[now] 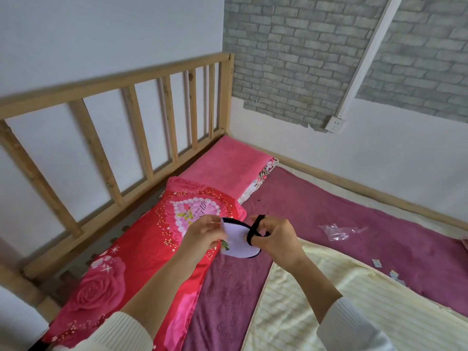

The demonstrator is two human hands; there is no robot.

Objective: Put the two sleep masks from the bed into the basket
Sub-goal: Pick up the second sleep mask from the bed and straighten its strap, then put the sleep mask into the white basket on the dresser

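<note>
A sleep mask [238,240], pale lilac with a dark rim and a black elastic strap, is held up in the air above the bed between both hands. My left hand [202,236] pinches its left edge. My right hand [274,240] grips its right side, with the black strap looped over the fingers. A small green patch shows at the mask's lower left. No second mask and no basket are in view.
Under the hands lie a red rose-patterned pillow [141,252], a pink pillow [228,165], a purple sheet [329,211] and a pale yellow striped blanket [329,312]. A clear plastic wrapper [338,231] and small packets [377,263] lie at the right. The wooden headboard [114,127] stands left.
</note>
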